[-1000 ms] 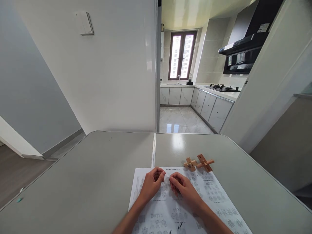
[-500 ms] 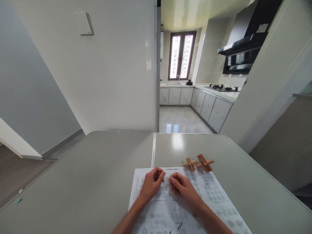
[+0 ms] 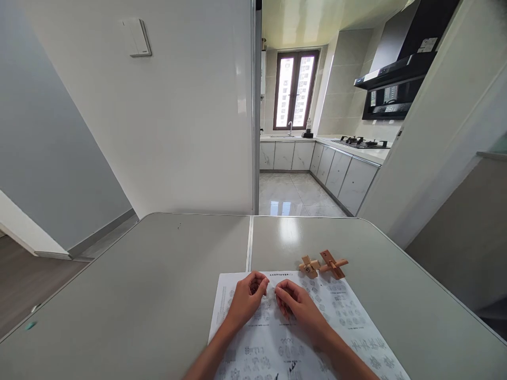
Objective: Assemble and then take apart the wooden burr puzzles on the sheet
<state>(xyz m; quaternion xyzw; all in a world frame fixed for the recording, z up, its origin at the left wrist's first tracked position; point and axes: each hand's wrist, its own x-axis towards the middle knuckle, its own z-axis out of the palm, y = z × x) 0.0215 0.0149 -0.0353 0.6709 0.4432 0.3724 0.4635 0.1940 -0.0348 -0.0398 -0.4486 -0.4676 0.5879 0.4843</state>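
My left hand (image 3: pixel 246 300) and my right hand (image 3: pixel 298 305) rest side by side on a printed sheet of diagrams (image 3: pixel 348 327) that lies on the grey table (image 3: pixel 138 295). Both hands have their fingers curled in, and nothing shows inside them. Beyond my right hand, at the sheet's far edge, stand two wooden cross-shaped puzzles: a lighter one (image 3: pixel 309 266) and a darker one (image 3: pixel 333 264), touching each other.
A seam (image 3: pixel 249 243) runs down the table's middle. A small teal scrap (image 3: pixel 29 326) lies near the table's left edge. Behind the table are a white wall with a switch (image 3: pixel 137 38) and an open kitchen doorway (image 3: pixel 301 179).
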